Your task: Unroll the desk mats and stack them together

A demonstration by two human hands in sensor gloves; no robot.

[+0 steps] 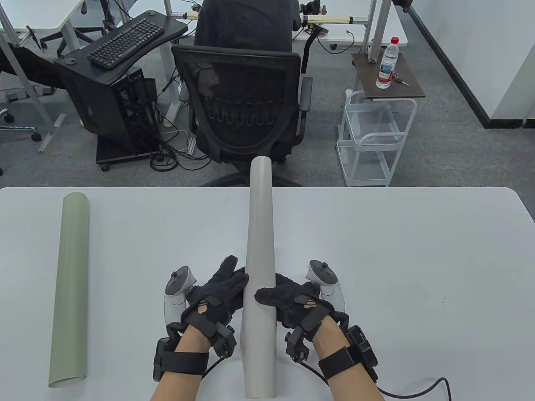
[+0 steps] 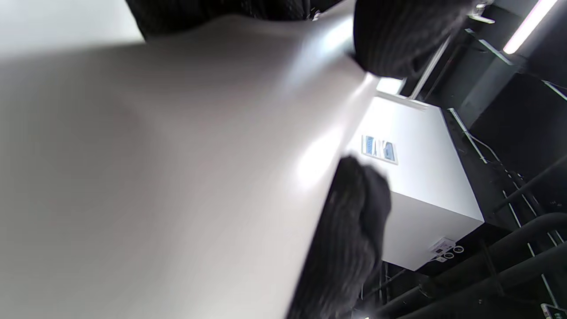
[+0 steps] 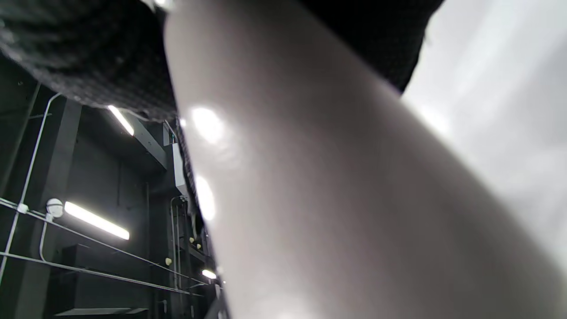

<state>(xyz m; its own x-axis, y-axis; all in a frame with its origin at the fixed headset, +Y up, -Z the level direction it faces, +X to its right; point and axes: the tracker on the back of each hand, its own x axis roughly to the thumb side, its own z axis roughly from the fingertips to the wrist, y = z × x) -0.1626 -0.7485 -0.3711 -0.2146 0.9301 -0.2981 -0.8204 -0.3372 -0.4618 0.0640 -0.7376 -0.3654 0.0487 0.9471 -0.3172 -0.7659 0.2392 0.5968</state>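
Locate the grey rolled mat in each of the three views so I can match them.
Table view: grey rolled mat at centre, running bottom edge to far table edge, gripped by left hand and right hand.
Left wrist view: fills the left and centre.
Right wrist view: broad diagonal band.
Shared landmark: black gloved fingers on the roll.
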